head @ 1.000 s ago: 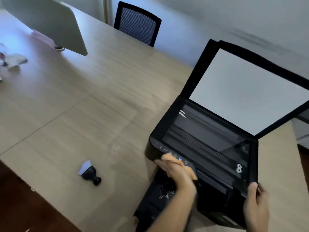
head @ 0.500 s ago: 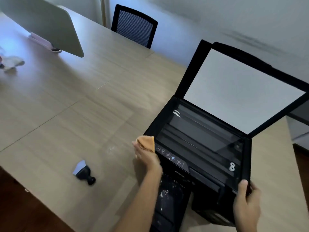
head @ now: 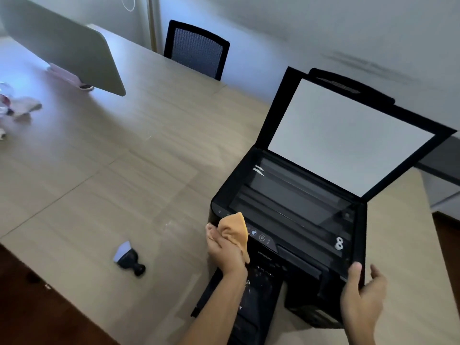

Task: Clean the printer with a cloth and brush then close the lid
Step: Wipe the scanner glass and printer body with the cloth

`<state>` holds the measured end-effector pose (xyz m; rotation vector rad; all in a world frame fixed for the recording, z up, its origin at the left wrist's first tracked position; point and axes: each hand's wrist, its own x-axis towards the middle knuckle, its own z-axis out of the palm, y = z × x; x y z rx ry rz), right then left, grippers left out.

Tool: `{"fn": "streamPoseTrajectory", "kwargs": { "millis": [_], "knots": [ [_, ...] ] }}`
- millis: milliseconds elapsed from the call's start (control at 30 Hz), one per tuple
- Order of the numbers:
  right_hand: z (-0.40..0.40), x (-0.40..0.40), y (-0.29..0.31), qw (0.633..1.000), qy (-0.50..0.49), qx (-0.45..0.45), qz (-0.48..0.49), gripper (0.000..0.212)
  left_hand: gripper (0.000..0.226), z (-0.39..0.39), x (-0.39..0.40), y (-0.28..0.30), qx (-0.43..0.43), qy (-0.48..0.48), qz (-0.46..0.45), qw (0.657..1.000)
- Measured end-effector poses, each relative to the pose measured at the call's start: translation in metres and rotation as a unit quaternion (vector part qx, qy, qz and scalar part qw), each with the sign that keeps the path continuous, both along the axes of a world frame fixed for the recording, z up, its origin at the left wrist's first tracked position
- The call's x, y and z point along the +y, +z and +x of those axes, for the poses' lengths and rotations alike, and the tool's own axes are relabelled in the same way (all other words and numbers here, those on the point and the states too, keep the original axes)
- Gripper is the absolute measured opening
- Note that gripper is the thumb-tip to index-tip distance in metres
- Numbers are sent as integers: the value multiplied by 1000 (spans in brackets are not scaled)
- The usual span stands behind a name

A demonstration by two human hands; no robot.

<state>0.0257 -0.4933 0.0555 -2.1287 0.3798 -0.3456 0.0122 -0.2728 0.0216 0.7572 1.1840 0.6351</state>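
A black printer stands on the wooden table at the right, its scanner lid raised and showing a white underside. My left hand is shut on an orange cloth pressed against the left end of the front control panel. My right hand grips the printer's front right corner, thumb on top. A small brush with a black handle and pale bristles lies on the table left of the printer, apart from both hands. The paper output tray sticks out below the panel, speckled with white dust.
A wooden table holds a grey desk divider at the back left and crumpled cloths at the far left edge. A black mesh chair stands behind the table. The near table edge runs along the lower left.
My left hand with the cloth swept left off the panel to the printer's left corner, then came back onto the panel's left end. My right hand stayed on the front right corner.
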Motion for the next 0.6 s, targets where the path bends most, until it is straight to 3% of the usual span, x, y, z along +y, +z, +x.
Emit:
{"fn": "streamPoseTrajectory", "kwargs": {
  "millis": [67, 167, 233, 300, 367, 500, 600],
  "knots": [
    [-14, 7, 6, 994, 31, -70, -74, 80, 42, -25, 7, 5, 18, -28, 8, 999],
    [-49, 41, 13, 949, 200, -202, -136, 43, 38, -50, 16, 24, -27, -52, -32, 998],
    [-70, 72, 17, 903, 385, -154, -110, 49, 38, -60, 21, 41, -61, -79, -96, 990],
    [-81, 94, 16, 850, 514, -59, -101, 77, 43, -69, 25, 57, -85, -113, -158, 977],
    [-81, 108, 14, 837, 535, -58, -102, 81, 45, -76, 29, 69, -113, -139, -210, 961],
    [-74, 116, 23, 849, 509, -109, -87, 39, 49, -88, 46, 81, -151, -214, -225, 938],
    [-75, 121, 38, 850, 521, -63, -32, 34, 44, -97, 56, 80, -75, -272, -168, 945]
  ]
}}
